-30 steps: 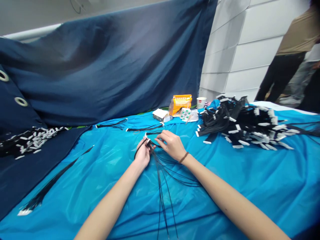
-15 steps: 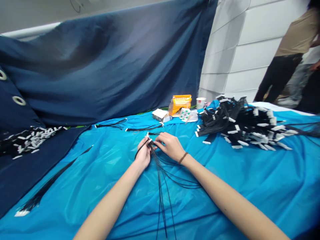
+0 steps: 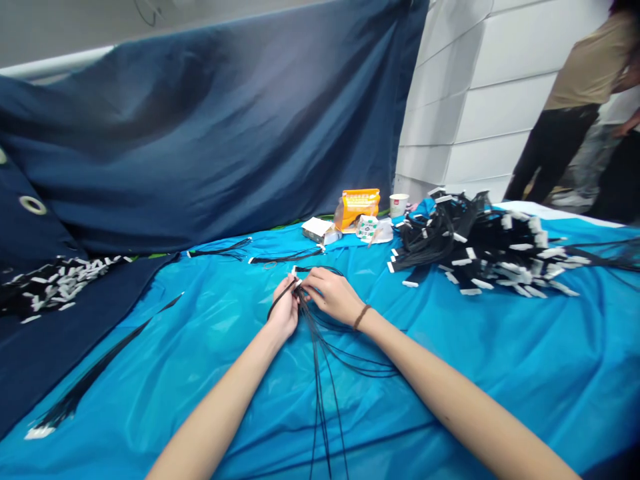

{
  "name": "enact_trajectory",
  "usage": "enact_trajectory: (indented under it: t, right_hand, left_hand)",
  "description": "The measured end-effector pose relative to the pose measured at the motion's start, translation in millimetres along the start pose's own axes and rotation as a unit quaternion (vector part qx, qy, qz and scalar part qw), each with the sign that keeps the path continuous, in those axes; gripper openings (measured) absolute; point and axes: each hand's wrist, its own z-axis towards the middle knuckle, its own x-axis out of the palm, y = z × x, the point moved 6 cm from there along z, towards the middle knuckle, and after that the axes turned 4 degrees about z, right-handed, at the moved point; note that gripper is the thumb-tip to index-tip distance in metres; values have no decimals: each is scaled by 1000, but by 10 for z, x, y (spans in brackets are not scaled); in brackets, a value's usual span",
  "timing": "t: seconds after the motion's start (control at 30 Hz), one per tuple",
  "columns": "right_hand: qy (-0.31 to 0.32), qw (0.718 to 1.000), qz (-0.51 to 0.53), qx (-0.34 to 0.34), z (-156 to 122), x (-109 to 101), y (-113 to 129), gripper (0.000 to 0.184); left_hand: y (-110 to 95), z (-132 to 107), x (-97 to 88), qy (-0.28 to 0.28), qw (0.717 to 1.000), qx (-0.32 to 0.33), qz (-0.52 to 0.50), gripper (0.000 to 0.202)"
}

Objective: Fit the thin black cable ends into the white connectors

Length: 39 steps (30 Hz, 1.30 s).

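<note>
My left hand (image 3: 285,308) is closed around the end of a black wire harness (image 3: 320,373), where a small white connector (image 3: 299,283) shows between the hands. My right hand (image 3: 331,293) meets it from the right, thumb and fingers pinched on the wires beside that connector. Loose black wires fan down from the hands toward the front edge and off to the right under my right forearm. One wire loops around the outside of my left hand. My fingertips partly cover the connector, so how the wires sit in it is hidden.
A large pile of black harnesses (image 3: 475,247) with white connectors lies at the right. More connectors (image 3: 65,280) lie on dark cloth at the left, near a single harness (image 3: 95,370). Behind are a small box (image 3: 320,230), an orange pouch (image 3: 357,208) and a paper cup (image 3: 399,205). People stand back right.
My right hand has shifted slightly left and its fingers are closer to the connector. The whole view has moved a little. My left hand keeps its hold.
</note>
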Motion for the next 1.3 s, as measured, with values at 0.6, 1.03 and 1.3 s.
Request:
enact_trajectory:
  t: [0.6,1.03,1.3]
  right_hand:
    - [-5,999,48,-21,0,11,6,15]
    - [-1,999,49,-13,8,13,17,17]
    - [6,999,39,-9,5,21,9,17]
  left_hand:
    - [6,-29,22,19,999,24,11,21]
    - [10,-30,25,20,999,25,20,23]
    - [3,-44,37,18,999,24,27,27]
